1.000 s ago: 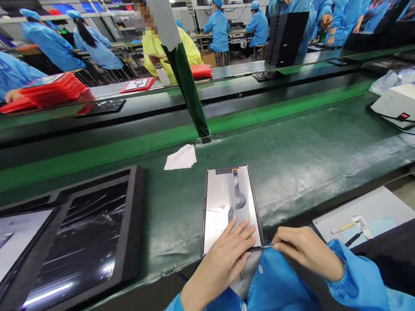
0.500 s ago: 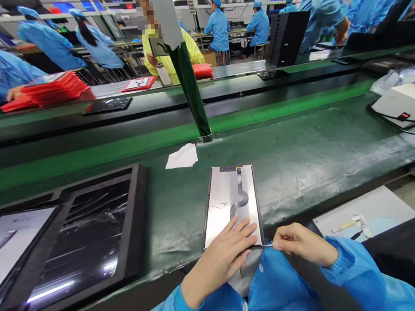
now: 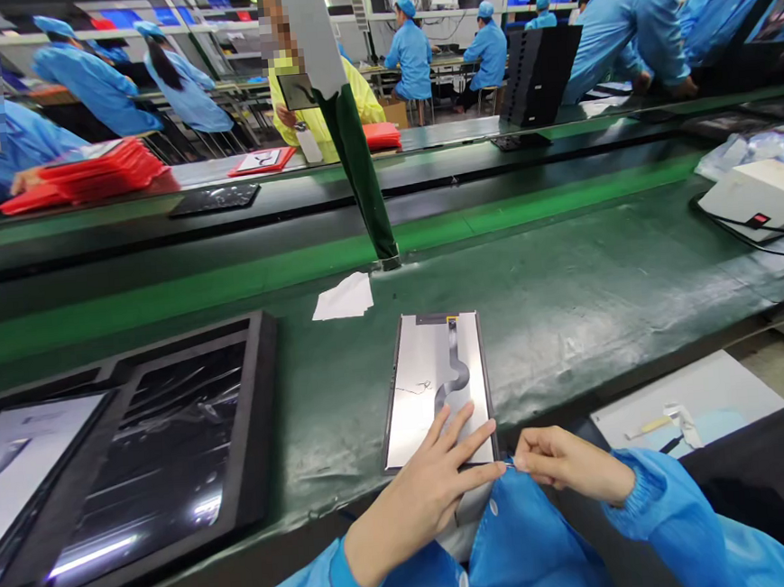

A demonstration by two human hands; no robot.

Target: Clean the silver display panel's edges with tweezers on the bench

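Observation:
A silver rectangular panel (image 3: 432, 376) with a dark flex cable curving down its back lies on the green mat at the near edge of the bench. My left hand (image 3: 427, 490) rests flat on its near end, fingers spread. My right hand (image 3: 561, 463) is at the panel's near right corner, thumb and forefinger pinched on something thin and small that I cannot make out. Both arms are in blue sleeves.
A black foam tray (image 3: 252, 413) with a dark film-covered panel and a pale one sits at the left. A folded white cloth (image 3: 344, 299) lies by a green post (image 3: 355, 170). A white box (image 3: 761, 194) with cables is at the right. Workers sit beyond the conveyor.
My left hand's fingers have spread and shifted slightly right toward the panel's corner. My right hand has stayed pinched at that corner. People in the background have moved.

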